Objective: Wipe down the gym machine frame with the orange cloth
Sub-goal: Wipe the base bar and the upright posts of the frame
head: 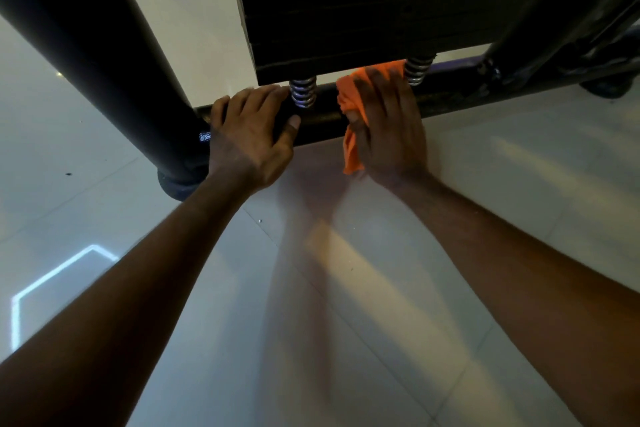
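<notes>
The orange cloth is bunched and creased, bright against the dark metal. It lies draped over the low black bar of the gym machine frame, between two coiled metal springs, with a loose tail hanging down the near side of the bar toward the floor. The right hand lies on top of the cloth and presses it to the bar, fingers laid almost straight over the fabric and the thumb tucked against its hanging part. The left hand rests on the same bar just left of the nearer spring, fingers draped over the top and thumb on the near face, holding nothing else. A thick black post slants down to a round foot at the left. A dark block of stacked weights sits above the springs. The floor is pale glossy tile.
</notes>
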